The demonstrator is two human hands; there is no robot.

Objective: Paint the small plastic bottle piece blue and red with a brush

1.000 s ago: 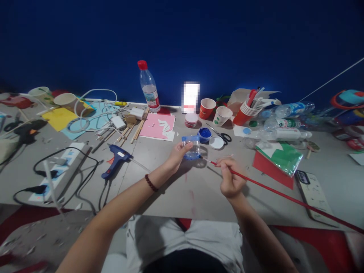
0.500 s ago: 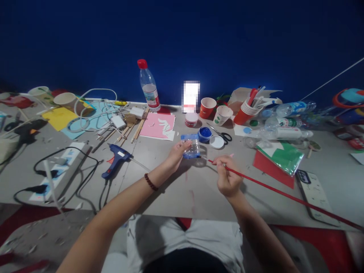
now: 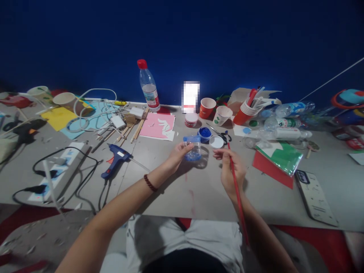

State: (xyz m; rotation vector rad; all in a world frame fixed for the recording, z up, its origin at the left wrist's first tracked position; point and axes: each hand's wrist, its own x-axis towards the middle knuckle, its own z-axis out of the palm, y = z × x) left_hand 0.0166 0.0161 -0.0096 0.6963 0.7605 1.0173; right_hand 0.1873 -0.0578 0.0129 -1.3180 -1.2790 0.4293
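Clear plastic with blue-painted edges, a cut bottle piece (image 3: pixel 193 151), is held between the fingers of my left hand (image 3: pixel 178 154) above the table. My right hand (image 3: pixel 231 170) grips a long red brush (image 3: pixel 238 193), its handle slanting down along my forearm and its tip up near the black scissors (image 3: pixel 226 137). Just behind the bottle piece stands an open jar of blue paint (image 3: pixel 204 133). A round white lid (image 3: pixel 216 142) lies between that jar and my right hand.
Behind are a red-lidded jar (image 3: pixel 191 120), two paper cups and a tall bottle (image 3: pixel 149 89). A blue glue gun (image 3: pixel 116 161), power strip (image 3: pixel 61 172) and cables lie left. Plastic bottles, coloured sheets and a phone (image 3: pixel 317 197) are at right.
The red brush has left the bottle piece and swung from pointing left to pointing away from me. My right hand has turned with it. The bottle piece has tilted and shifted slightly in my left hand.
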